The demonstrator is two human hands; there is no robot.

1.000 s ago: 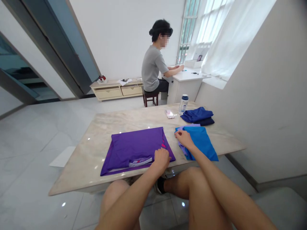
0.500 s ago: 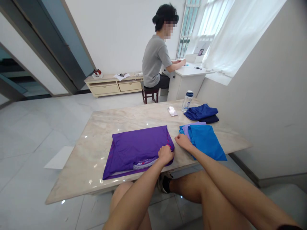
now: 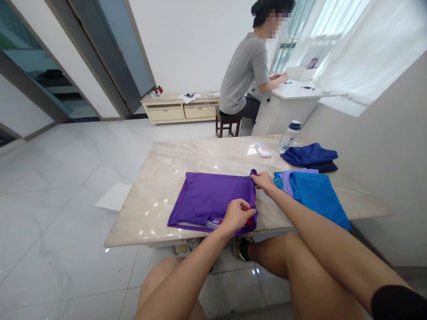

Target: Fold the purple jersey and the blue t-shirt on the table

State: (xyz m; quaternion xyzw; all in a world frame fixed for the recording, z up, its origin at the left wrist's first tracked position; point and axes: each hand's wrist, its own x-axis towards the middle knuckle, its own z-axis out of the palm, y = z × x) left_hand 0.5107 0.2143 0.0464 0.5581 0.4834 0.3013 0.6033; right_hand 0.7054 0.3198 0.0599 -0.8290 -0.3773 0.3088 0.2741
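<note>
On the marble counter (image 3: 167, 178), a folded purple shirt (image 3: 210, 198) lies near the front edge. The left hand (image 3: 237, 214) pinches its near right corner, fingers closed on the cloth (a white label shows just beside them). The right hand (image 3: 263, 181), at one o'clock from the left, grips the far right corner. At three o'clock lies a blue folded garment (image 3: 316, 195).

The purple shirt (image 3: 213, 198) is smooth, faintly sheeny cloth; the marble table (image 3: 187, 155) is polished, glossy; the water bottle (image 3: 288, 135) clear plastic.
</note>
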